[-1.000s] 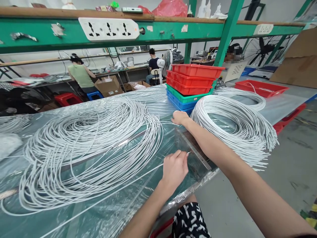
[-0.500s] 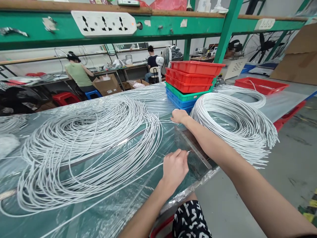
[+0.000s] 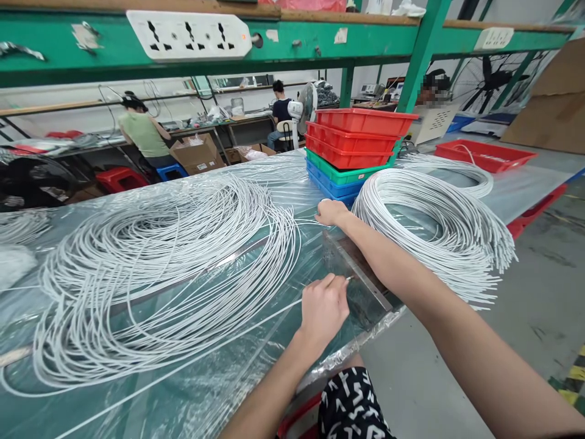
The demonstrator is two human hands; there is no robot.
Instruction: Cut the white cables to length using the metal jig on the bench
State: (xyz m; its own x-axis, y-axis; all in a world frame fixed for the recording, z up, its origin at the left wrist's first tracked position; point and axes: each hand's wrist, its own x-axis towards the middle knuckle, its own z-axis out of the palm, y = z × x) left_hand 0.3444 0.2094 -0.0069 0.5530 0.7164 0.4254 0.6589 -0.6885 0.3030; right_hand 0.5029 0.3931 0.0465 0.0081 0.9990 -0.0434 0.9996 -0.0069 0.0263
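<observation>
My left hand (image 3: 324,308) is closed on a white cable (image 3: 287,308), which trails away to the lower left. A short end of it pokes out past my fingers, close to the upright face of a metal angle plate (image 3: 338,259) on the bench. Farther back, my right hand (image 3: 331,212) is curled closed just beyond the plate's far corner. Thin white strands pass beneath it; whatever its fingers hold is hidden. On the left lies a big loose coil of white cables (image 3: 173,244). Beside my right forearm rests a thick coil of cut cables (image 3: 429,213).
Stacked red, green and blue trays (image 3: 351,161) stand behind my right hand. A red tray (image 3: 484,157) sits at the back right. Above the bench runs a green beam with a power strip (image 3: 187,36). Two people work at a far bench, and another person is at the right.
Both hands keep almost the same place and grip. The left hand's cable lies slightly differently toward the lower left. The view has shifted a little.
</observation>
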